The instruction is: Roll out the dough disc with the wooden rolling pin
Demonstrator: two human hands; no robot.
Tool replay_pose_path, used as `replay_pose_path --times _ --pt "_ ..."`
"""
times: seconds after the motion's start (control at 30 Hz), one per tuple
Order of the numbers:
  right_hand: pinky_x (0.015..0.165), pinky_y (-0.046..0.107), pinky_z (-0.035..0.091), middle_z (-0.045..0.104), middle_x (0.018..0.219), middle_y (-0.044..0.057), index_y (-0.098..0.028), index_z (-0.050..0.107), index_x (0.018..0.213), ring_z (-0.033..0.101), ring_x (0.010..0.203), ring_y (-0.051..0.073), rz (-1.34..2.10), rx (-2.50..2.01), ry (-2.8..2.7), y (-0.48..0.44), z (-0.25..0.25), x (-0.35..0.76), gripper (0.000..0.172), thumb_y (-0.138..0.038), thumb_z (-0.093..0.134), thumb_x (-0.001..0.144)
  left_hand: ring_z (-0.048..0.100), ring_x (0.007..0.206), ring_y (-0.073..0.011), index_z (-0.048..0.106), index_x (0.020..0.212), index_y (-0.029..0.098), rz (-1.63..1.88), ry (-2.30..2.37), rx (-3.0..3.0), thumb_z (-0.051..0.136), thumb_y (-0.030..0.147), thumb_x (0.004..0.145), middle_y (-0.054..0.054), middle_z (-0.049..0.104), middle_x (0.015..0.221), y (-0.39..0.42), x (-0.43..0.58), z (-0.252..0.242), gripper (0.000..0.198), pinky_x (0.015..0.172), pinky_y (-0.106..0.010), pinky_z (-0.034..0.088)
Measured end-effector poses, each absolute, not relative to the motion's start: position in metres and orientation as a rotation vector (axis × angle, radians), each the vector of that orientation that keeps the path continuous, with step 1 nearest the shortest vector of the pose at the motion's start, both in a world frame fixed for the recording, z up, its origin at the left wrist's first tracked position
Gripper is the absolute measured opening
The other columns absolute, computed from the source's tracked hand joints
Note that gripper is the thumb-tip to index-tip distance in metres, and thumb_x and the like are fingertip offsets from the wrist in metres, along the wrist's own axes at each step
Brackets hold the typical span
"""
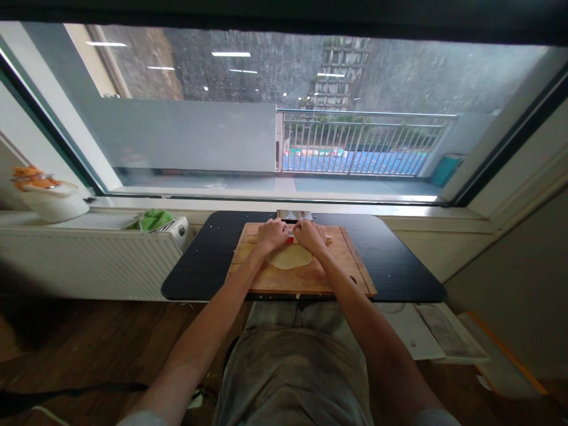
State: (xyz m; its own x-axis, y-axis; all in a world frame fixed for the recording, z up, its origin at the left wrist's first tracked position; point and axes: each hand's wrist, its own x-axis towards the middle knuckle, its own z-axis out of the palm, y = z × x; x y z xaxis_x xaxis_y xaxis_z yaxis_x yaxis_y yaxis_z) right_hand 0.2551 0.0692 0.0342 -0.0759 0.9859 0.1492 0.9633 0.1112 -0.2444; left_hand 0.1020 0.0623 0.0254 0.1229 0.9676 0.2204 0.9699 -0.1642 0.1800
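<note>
A flat, pale piece of dough [289, 257] lies on a wooden board [302, 281] in front of me. Across the far part of the board is a rolling pin [291, 238], its wooden ends showing on both sides of my hands. My left hand [272, 234] is wrapped over its left part, and my right hand [309, 235] over its right part, with a small gap between them. The fingers curl down around the pin, just beyond the far edge of the dough. A bit of red shows on the pin between the hands.
The board sits on a black table [399, 272] by a window. A small box-like item [294, 215] is at the table's back edge. To the left, a green cloth [155, 220] and a white pot [57, 201] with orange cloth rest on a radiator [102, 260].
</note>
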Motion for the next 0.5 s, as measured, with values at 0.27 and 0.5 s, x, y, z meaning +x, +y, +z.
replay_pose_path --times 0.27,0.5 --pt "0.087 0.029 0.051 0.087 0.118 0.011 -0.025 0.089 0.112 0.08 0.114 0.028 0.196 -1.907 -2.06 0.0714 0.0327 0.2561 0.031 -0.038 0.063 0.102 0.075 0.117 -0.027 0.086 0.119 0.026 -0.514 -2.0 -2.358 0.051 0.038 0.108 -0.01 0.082 0.129 0.0594 0.1013 0.0269 0.039 0.095 -0.035 0.056" --pt "0.085 0.029 0.05 0.087 0.113 0.009 -0.028 0.09 0.113 0.079 0.109 0.027 0.278 -1.894 -2.023 0.0759 0.0343 0.2587 0.028 -0.041 0.07 0.098 0.077 0.112 -0.027 0.088 0.115 0.027 -0.573 -2.008 -2.363 0.054 0.039 0.106 -0.01 0.084 0.123 0.0573 0.1001 0.0271 0.037 0.092 -0.034 0.056"
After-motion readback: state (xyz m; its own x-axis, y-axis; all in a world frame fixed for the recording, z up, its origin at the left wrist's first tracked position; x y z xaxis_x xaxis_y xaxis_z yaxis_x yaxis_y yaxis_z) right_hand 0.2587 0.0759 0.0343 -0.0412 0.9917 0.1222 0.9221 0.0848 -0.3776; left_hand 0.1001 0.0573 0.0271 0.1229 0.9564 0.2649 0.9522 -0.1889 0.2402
